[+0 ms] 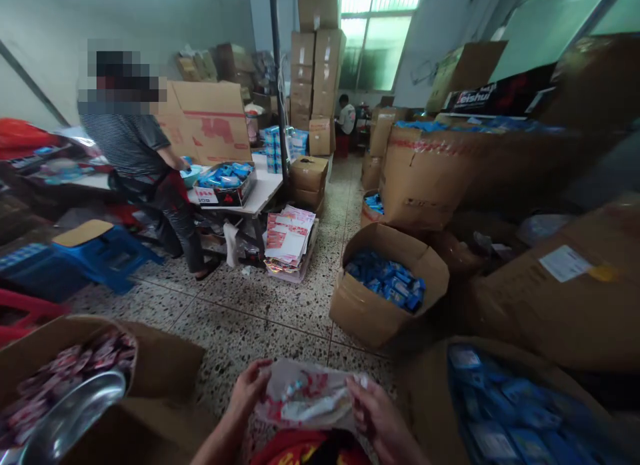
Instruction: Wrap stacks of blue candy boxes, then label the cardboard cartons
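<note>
So we've got 1 see-through plastic bag with red print held up low in front of us. Our left hand pinches 1 end, fingers mostly closed; our right hand is curled onto the other. Ahead-right, 1 open carton holds blue packets.

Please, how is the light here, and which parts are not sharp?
In the head view, the window glares, while the right side is dim; near the edges, the blue stool and labelled box look blurred; the plastic bag between left hand and right hand is slightly soft; the standing person has a pixelated head.
</note>
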{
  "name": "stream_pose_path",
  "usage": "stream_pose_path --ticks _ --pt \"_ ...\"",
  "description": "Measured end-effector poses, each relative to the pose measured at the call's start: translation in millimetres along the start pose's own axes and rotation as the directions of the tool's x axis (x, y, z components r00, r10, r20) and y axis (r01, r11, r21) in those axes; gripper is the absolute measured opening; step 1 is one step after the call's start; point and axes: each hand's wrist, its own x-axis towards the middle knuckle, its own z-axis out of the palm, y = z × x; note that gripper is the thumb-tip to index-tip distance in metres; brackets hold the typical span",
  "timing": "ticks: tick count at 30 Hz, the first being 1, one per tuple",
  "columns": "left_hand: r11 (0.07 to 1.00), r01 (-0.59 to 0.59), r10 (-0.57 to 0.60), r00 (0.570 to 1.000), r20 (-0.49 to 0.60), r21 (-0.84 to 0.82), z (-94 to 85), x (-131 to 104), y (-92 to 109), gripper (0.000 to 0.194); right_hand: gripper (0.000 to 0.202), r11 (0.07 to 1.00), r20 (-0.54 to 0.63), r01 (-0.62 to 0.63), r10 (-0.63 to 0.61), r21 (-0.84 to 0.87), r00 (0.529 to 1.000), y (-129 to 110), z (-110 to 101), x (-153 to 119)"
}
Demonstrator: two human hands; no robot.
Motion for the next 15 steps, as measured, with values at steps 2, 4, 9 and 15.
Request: stream_pose_path --ticks 2,4,9,15 --pt "1.0 -0.008 0.007 0.998 0.059 0.022 3.1 46 49 0.069 0.053 0.999 0.008 0.021 -0.021 0.041 1.0 -35 12 36" --pt "0.997 -0.016 0.005 0.989 0.144 0.076 8.2 92 91 0.069 0.05 0.996 -0.006 0.023 -0.023 0.084 1.0 -64 21 75" --pt "0.976 -0.115 0.062 0.962 0.265 0.188 37.7 199 180 0.065 0.049 0.983 0.003 0.001 -0.001 0.185 1.0 -131 43 190" --pt "0.799 -0.392 0.206 0.891 0.405 0.457 93.4 293 292 0.047 0.052 0.982 -0.047 -0.027 0.036 0.185 0.998 -252 69 305"
